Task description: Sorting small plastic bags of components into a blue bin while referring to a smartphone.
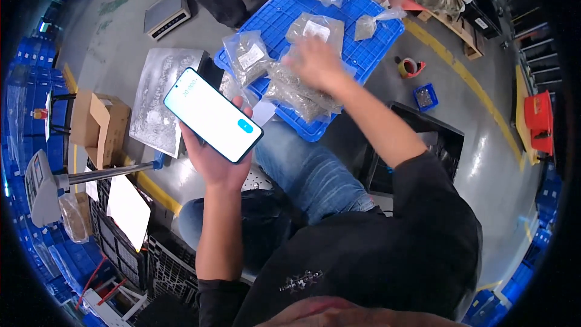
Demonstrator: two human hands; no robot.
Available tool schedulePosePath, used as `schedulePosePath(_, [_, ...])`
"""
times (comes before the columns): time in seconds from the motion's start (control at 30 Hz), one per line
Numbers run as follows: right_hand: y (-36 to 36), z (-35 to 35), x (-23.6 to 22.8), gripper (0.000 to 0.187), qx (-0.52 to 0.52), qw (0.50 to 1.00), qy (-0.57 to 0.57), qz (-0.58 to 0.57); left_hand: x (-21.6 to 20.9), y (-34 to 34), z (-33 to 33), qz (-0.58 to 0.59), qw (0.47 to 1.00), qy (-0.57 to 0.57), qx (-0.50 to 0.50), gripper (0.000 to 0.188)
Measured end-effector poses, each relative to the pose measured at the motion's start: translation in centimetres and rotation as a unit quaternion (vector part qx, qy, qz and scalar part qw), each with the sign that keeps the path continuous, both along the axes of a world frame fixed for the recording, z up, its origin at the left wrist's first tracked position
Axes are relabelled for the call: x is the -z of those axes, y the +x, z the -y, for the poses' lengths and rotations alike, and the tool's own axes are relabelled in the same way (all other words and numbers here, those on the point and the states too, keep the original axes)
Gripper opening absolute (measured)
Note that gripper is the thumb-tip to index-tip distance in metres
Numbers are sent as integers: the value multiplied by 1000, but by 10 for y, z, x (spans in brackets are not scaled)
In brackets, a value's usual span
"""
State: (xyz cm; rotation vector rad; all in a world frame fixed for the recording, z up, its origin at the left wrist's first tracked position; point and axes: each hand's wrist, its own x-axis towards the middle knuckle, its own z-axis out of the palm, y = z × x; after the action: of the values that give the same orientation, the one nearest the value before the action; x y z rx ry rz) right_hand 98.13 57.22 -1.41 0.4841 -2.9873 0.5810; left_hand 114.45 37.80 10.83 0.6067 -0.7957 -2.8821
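My left hand (219, 166) grips a smartphone (212, 114) with its bright, mostly white screen facing up. Over the blue plastic tabletop (273, 17), my right hand (321, 68) reaches out, its fingers blurred by motion. Right below it lie clear plastic bags (295, 98) full of small greyish pieces, too fine to name. Whether the hand touches them I cannot tell. A labelled bag (247, 59) rests on the left part of the blue top, and another labelled bag (336, 29) is partly behind my right hand.
A metal platform (160, 94) stands left of the phone, near an open cardboard box (100, 124) and a scale display (42, 188). On the right are tape rolls (410, 68), a small blue bin (425, 97) and a black crate (448, 139). Other people are at the far side.
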Motion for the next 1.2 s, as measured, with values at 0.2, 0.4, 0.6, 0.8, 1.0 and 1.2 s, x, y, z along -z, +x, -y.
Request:
schedulePosePath(0.2, [28, 11, -2, 75, -30, 998, 26, 44, -2, -2, 7, 9, 1000, 2, -1, 63])
schedulePosePath(0.4, [26, 11, 3, 76, -37, 998, 19, 50, -14, 0, 37, -74, 997, 18, 11, 63])
schedulePosePath(0.6, [-14, 22, 3, 63, -11, 999, -48, -4, -20, 0, 53, -134, 990, 49, -6, 66])
schedulePosePath(0.8, [-82, 67, 0, 56, 7, 984, -70, 166, -17, 1, 49, -129, 988, 85, -12, 68])
schedulePosePath(1.0, [-95, 95, 13, 64, -48, 969, 35, 239, -16, 2, 50, -119, 990, 59, -38, 69])
schedulePosePath(1.2, [-118, 98, 29, 48, -37, 969, -138, 200, -19, -2, 43, -115, 990, 72, -34, 68])
